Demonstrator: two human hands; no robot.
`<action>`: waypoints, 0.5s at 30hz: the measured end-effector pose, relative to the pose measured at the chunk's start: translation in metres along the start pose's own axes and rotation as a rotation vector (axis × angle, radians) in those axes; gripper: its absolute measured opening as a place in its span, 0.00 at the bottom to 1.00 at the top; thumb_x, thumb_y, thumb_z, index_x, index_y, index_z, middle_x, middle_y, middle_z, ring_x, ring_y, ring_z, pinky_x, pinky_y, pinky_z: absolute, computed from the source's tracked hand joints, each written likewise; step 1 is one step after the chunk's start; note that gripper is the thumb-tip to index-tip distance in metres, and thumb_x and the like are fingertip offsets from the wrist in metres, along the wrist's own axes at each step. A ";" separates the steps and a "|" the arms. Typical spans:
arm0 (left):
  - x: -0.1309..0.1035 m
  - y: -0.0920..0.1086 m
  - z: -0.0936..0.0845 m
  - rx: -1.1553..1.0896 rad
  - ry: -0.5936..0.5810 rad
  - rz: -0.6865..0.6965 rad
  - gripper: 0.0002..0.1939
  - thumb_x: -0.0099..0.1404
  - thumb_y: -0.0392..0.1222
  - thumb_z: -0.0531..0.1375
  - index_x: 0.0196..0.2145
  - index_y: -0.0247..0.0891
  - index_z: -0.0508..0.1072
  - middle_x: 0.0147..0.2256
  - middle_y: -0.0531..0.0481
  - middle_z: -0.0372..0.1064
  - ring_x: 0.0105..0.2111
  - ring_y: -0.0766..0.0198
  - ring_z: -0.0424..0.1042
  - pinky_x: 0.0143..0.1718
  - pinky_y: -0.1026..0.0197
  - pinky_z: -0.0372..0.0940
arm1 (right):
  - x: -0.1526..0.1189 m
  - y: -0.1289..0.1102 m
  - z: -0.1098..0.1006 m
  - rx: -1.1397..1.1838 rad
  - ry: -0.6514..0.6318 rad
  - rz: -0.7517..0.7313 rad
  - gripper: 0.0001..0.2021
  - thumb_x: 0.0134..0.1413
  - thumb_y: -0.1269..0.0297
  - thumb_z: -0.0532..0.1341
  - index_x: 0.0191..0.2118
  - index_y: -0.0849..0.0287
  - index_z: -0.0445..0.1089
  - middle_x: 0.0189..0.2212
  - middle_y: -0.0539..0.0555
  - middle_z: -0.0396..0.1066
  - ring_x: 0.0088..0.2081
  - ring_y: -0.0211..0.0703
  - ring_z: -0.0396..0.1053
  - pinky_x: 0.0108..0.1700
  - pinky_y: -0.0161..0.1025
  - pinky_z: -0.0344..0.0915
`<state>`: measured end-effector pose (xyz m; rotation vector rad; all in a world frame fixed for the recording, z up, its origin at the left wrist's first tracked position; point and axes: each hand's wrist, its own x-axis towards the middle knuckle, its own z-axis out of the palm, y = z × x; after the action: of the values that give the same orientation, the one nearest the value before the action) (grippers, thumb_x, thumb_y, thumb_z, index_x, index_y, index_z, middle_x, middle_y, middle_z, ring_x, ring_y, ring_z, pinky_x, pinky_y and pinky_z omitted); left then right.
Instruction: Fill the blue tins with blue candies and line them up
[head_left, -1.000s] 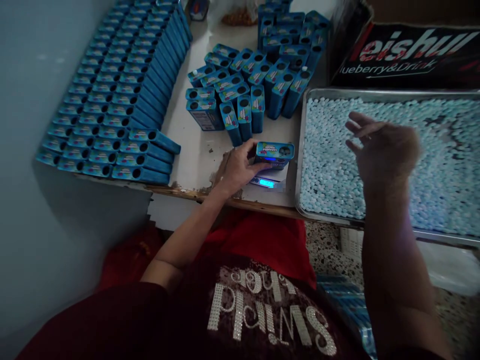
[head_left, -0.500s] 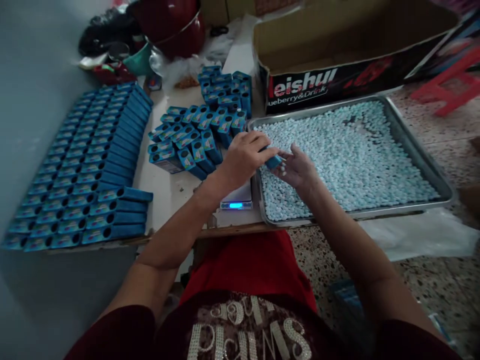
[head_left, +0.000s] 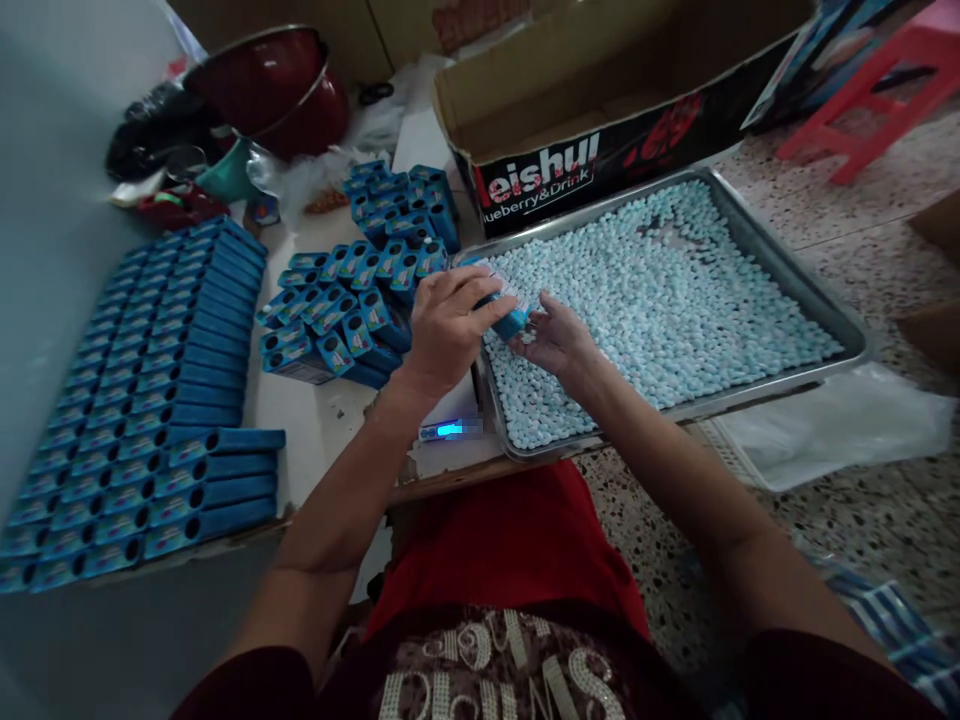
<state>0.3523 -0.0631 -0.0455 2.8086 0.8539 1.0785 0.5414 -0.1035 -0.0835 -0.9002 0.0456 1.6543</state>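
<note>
- Here's the left hand (head_left: 442, 330), fingers closed around a blue box (head_left: 510, 318), tilted over the left part of the metal tray (head_left: 712, 407).
- And the right hand (head_left: 559, 340) sits palm up, fingers open and loosely curled, right by the box's lower end, with a few pale candies (head_left: 645, 300) at the fingertips; whether it grips the box too, I cannot tell.
- Danger spot: tip that box too steeply, or let the cupped palm drift away, and candies could scatter. The tray would probably catch most, but some might skip over its left rim onto the scale (head_left: 448, 431).
- Watch the left forearm! It passes close to the standing boxes (head_left: 330, 310); a careless elbow swing could topple several.
- Now the edges: the scale, its display lit, sits near the front of the tabletop (head_left: 319, 420), hemmed in between those boxes and the tray, so sideways room looks tight.
- The stacked boxes (head_left: 150, 400) run right up to the front edge; a bump there could send one over.
- Open room? A bare strip between the two box groups, plus the air above the candies; behind, the carton (head_left: 540, 180) walls off the tray's far side.
</note>
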 end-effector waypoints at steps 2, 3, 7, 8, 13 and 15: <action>-0.002 0.002 0.000 -0.010 -0.005 -0.043 0.17 0.86 0.37 0.60 0.55 0.55 0.90 0.58 0.50 0.86 0.66 0.48 0.78 0.71 0.40 0.66 | 0.000 0.000 0.002 0.020 0.054 -0.004 0.14 0.83 0.45 0.59 0.50 0.50 0.65 0.32 0.50 0.66 0.30 0.45 0.69 0.28 0.37 0.75; -0.004 0.003 0.000 -0.017 -0.010 -0.062 0.18 0.85 0.37 0.61 0.55 0.56 0.90 0.57 0.50 0.86 0.66 0.47 0.78 0.72 0.39 0.65 | -0.001 0.001 0.004 0.027 0.074 -0.009 0.14 0.83 0.45 0.59 0.50 0.51 0.65 0.33 0.50 0.66 0.30 0.45 0.69 0.28 0.37 0.76; -0.014 0.004 0.003 -0.013 0.014 -0.131 0.19 0.86 0.36 0.60 0.55 0.58 0.90 0.58 0.50 0.86 0.66 0.46 0.78 0.73 0.35 0.60 | -0.008 0.001 0.012 0.028 0.110 -0.021 0.13 0.86 0.49 0.57 0.49 0.52 0.66 0.34 0.51 0.68 0.31 0.44 0.70 0.30 0.37 0.76; -0.015 0.004 0.004 -0.010 0.028 -0.135 0.19 0.86 0.37 0.60 0.54 0.58 0.90 0.57 0.50 0.86 0.66 0.45 0.78 0.73 0.35 0.60 | -0.011 0.001 0.014 0.019 0.119 -0.019 0.13 0.86 0.50 0.56 0.48 0.52 0.67 0.35 0.51 0.68 0.31 0.45 0.70 0.30 0.37 0.76; -0.017 0.004 0.009 -0.034 0.087 -0.216 0.17 0.84 0.37 0.62 0.53 0.55 0.90 0.57 0.48 0.85 0.64 0.42 0.78 0.74 0.33 0.59 | -0.018 -0.001 0.019 0.001 0.127 0.010 0.12 0.87 0.55 0.55 0.49 0.54 0.69 0.36 0.53 0.71 0.34 0.47 0.74 0.30 0.39 0.79; -0.020 0.002 0.013 -0.057 0.137 -0.288 0.14 0.82 0.39 0.64 0.55 0.54 0.89 0.57 0.47 0.85 0.64 0.42 0.78 0.76 0.33 0.60 | -0.013 0.000 0.015 0.027 0.107 0.008 0.10 0.86 0.56 0.56 0.49 0.53 0.69 0.35 0.53 0.72 0.35 0.48 0.76 0.33 0.41 0.83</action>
<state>0.3492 -0.0729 -0.0674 2.4873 1.1750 1.2336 0.5342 -0.1071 -0.0657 -0.9681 0.1444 1.6081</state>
